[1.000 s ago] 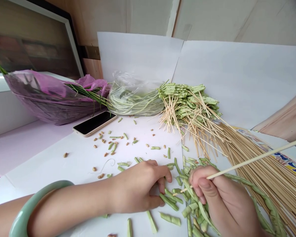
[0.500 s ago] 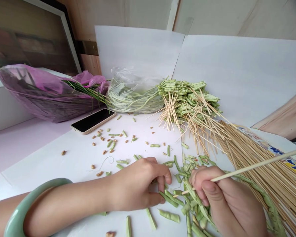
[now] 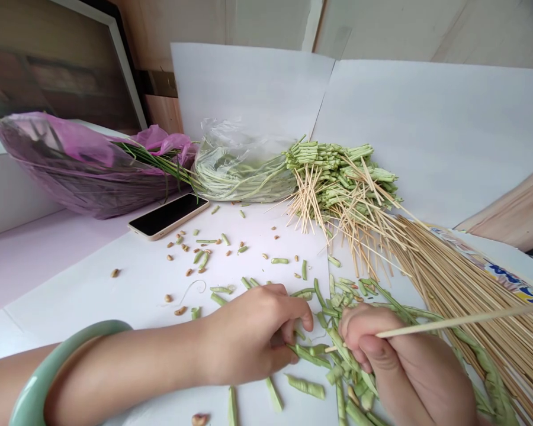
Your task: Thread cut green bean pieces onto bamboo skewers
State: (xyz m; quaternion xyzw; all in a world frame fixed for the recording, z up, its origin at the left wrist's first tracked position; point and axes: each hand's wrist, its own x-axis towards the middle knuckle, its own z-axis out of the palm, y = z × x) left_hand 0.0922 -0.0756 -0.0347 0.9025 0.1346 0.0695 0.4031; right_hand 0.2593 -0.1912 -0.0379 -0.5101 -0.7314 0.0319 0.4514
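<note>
My right hand is closed round a thin bamboo skewer. The skewer's tip pokes out on the left of my fist, and its long end slants up to the right edge. Under that fist lies a heap of cut green bean pieces; whether a bean is also in the grip is hidden. My left hand has curled fingers with the thumb held apart from them, low over the sheet. Its thumb tip is right by a green bean piece, touching or nearly so. A jade-coloured bangle circles the left wrist.
Many loose skewers lie at right. Behind them is a pile of skewered bean bundles. A clear bag of long beans, a purple bag and a phone line the back. Brown bits dot the white sheet.
The skewer has tilted lower on its right side, and less of its tip shows beyond my right hand. My left hand has barely shifted.
</note>
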